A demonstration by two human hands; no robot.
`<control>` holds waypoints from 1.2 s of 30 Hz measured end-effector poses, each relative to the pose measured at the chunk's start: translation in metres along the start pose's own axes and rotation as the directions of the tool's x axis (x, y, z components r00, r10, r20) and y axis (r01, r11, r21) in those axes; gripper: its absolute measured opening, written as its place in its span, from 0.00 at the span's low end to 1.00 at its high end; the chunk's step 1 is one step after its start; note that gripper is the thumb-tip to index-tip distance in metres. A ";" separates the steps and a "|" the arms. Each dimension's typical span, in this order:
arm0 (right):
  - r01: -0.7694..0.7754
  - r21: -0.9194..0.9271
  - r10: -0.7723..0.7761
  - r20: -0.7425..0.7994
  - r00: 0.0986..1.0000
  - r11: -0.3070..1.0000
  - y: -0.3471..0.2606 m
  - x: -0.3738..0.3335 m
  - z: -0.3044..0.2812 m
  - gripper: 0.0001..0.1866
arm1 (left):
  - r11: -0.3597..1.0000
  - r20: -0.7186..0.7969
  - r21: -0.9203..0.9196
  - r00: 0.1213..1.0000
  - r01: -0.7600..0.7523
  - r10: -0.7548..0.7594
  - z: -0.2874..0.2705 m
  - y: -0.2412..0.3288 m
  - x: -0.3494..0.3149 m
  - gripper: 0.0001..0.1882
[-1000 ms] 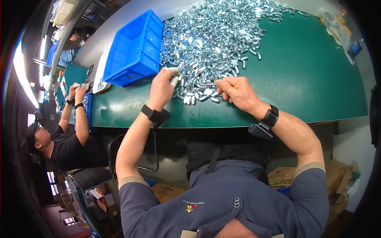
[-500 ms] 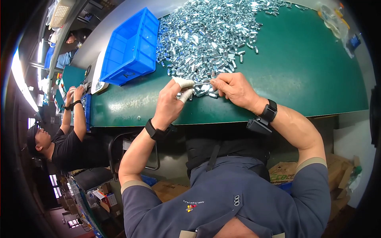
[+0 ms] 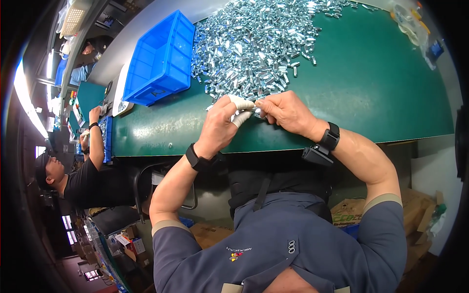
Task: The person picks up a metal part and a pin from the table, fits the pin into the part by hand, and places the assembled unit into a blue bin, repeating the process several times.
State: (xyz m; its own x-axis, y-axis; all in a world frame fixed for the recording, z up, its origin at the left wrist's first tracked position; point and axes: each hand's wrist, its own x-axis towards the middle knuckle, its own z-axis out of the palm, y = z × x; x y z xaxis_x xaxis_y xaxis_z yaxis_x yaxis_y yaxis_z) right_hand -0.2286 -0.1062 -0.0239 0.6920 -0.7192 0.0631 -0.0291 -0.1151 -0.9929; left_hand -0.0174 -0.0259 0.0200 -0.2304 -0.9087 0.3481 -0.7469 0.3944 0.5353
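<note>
Green tabletop under a heap of small silvery metal pieces, a blue bin beside it

1. Off-white finger cots cover the left hand's thumb and forefinger.
2. A black wristband circles the wrist behind the left fingers.
3. Another black wristband, behind the right fingers, carries a boxy black module.
4. Farther back from the fingers: a slate-grey polo shirt, its short sleeves edged in khaki.
5. Its chest bears a red-and-yellow emblem and pale ring outlines.
</note>
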 end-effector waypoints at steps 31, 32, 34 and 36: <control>0.014 0.037 -0.011 -0.087 0.996 0.999 0.001 0.002 -0.002 0.23 | 0.875 -0.008 0.440 0.975 0.202 -0.221 -0.065 -0.107 -0.010 0.11; 0.016 0.033 -0.013 -0.084 0.996 0.999 0.002 0.003 -0.003 0.23 | 0.876 -0.007 0.439 0.976 0.200 -0.220 -0.064 -0.106 -0.011 0.11; 0.016 0.029 -0.013 -0.083 0.996 0.999 0.002 0.003 -0.003 0.23 | 0.895 -0.091 0.435 0.994 0.095 -0.061 -0.060 -0.102 -0.013 0.10; 0.031 0.023 -0.029 -0.087 0.996 0.999 0.001 0.003 -0.003 0.23 | 0.902 -0.128 0.431 0.992 0.038 0.019 -0.053 -0.091 -0.014 0.10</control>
State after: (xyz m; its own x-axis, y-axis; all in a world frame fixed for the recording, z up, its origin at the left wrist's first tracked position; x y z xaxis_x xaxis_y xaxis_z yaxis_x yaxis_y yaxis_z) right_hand -0.2286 -0.1109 -0.0246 0.6269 -0.7726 0.1002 0.0090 -0.1215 -0.9926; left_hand 0.0870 -0.0414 0.0071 -0.1628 -0.8760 0.4540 -0.9511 0.2618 0.1642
